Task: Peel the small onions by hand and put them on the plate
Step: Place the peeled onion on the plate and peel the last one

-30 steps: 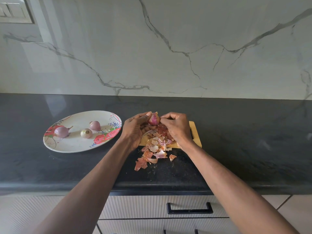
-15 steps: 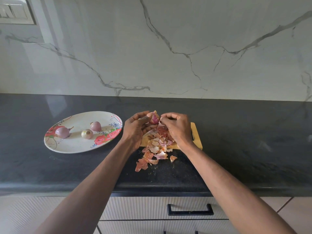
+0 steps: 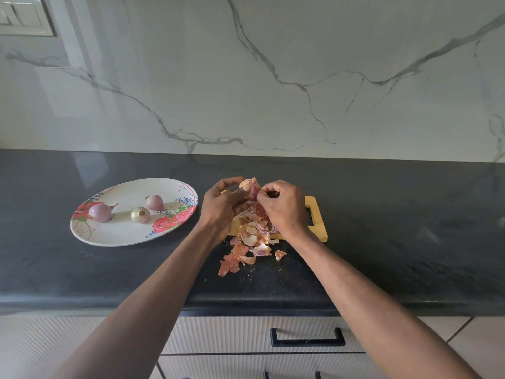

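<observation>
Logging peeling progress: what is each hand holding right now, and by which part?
The left hand grips a small onion around its body; the right hand pinches its loose skin at the side.

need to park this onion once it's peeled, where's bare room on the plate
Bare room: the plate's front half, nearer the person than the three peeled onions, and its far rim. Crowded: the cutting board, buried in onion skins under both hands.

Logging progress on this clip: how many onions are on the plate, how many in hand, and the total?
Onions on the plate: 3
Onion in hand, held by left hand, right hand peeling: 1
Total: 4
</observation>
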